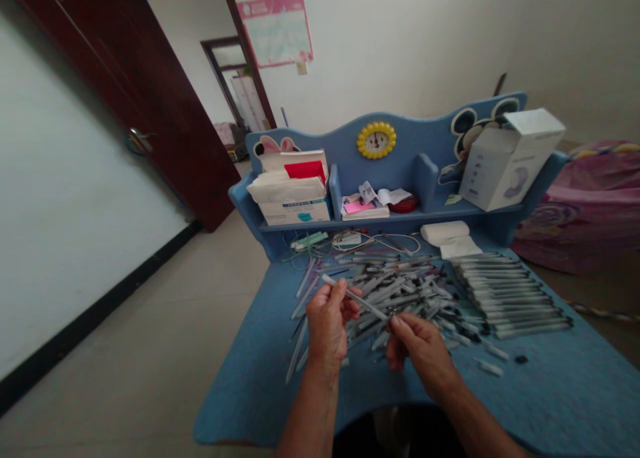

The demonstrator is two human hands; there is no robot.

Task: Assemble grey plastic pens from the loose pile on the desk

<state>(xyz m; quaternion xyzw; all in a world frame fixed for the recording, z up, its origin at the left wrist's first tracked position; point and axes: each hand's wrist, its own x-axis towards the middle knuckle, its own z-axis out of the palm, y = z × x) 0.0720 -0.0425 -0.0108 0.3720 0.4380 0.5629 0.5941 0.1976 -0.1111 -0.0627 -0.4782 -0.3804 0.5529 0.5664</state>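
Between my two hands is a whitish translucent pen barrel [367,305], slanting down to the right above the desk. My left hand [328,315] pinches its upper part between thumb and fingers. At its lower end, my right hand [420,346] is closed, with thumb and forefinger on the tip; any small part inside those fingers is hidden. Behind and beneath lies a loose heap of pen parts [400,288], grey-white barrels with some dark pieces. To the right, a row of pens [510,295] with dark ends lies side by side.
A blue desk [250,371] carries everything, with a shelf at its back. Loose caps [489,367] and a small black piece [521,359] lie front right. A paper roll [445,233], a white cable [407,245], an open carton [295,208] and a white box [510,161] stand farther back.
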